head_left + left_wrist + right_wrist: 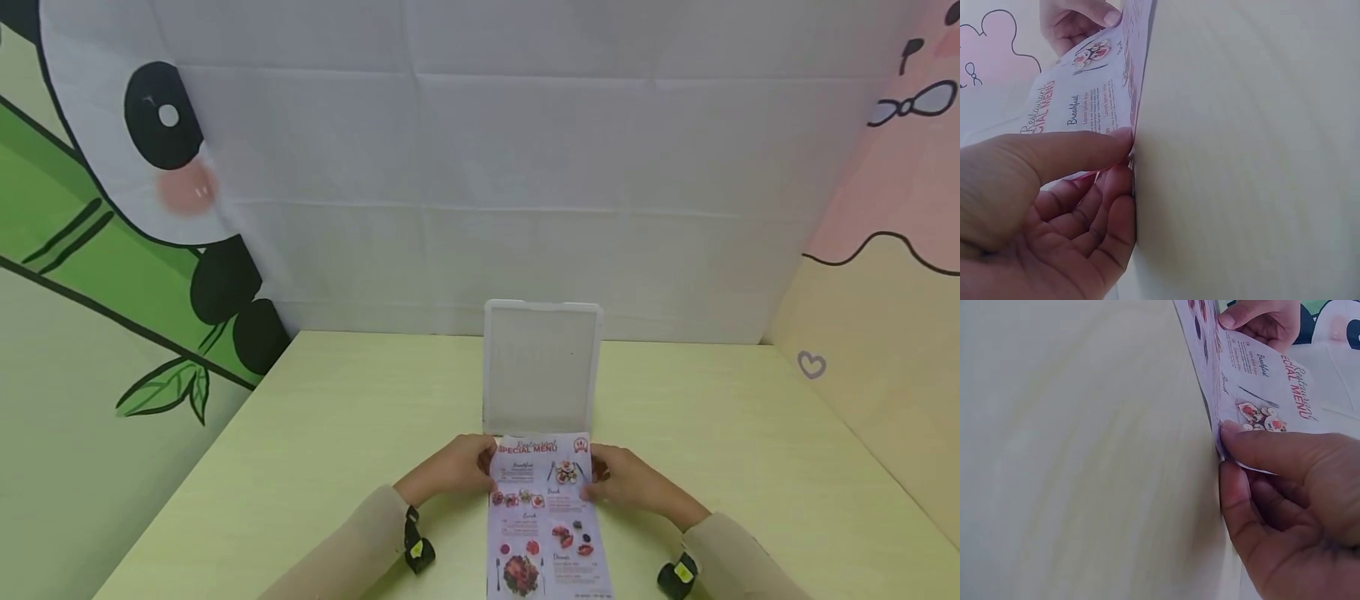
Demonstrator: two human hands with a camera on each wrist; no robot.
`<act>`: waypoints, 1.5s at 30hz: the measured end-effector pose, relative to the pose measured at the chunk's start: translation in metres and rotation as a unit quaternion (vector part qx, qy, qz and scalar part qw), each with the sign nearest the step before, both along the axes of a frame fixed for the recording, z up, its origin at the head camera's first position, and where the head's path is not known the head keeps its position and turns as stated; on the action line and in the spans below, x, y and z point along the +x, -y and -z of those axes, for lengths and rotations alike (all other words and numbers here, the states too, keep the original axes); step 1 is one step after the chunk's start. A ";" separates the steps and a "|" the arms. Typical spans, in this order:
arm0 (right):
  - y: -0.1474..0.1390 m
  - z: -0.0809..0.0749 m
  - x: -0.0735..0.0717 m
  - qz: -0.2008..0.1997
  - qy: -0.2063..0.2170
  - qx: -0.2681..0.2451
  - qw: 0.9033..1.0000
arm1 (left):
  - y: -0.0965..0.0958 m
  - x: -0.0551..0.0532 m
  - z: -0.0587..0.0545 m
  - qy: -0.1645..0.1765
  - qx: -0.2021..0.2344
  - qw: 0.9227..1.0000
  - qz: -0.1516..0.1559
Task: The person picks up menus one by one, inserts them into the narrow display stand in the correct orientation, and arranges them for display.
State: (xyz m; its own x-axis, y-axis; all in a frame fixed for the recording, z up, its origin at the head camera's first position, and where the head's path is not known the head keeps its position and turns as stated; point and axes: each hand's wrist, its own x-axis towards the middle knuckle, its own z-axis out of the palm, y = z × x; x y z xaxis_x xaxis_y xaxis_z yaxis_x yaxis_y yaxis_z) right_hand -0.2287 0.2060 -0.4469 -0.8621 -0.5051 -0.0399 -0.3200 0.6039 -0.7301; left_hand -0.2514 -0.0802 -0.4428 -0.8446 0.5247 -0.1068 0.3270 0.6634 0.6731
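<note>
A printed paper menu headed "Special Menu" lies toward me on the table, its top part lifted a little. On its left edge, my left hand pinches the paper between thumb and fingers; the left wrist view shows that thumb on the printed face and the fingers curled beneath. Opposite, my right hand pinches the right edge the same way, its thumb on top in the right wrist view. Just beyond the menu's top edge stands a white rectangular frame or open lid with a pale panel.
The pale yellow table reaches back to a creased white cloth backdrop. Painted side panels stand at both sides: a panda with bamboo on the left, a pink and cream drawing on the right.
</note>
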 end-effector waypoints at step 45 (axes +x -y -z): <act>-0.003 -0.004 -0.002 -0.019 0.083 -0.065 0.994 | 0.007 -0.004 0.002 0.059 0.069 0.996 0.027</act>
State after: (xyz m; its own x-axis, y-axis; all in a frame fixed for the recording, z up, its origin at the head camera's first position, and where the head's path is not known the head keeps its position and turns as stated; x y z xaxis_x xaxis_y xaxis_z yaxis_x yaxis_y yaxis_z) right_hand -0.2306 0.2089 -0.4429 -0.8293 -0.5473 -0.1132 -0.2086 0.4911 -0.8458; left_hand -0.2558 -0.0873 -0.4450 -0.8011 0.5850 -0.1265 0.2733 0.5455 0.7923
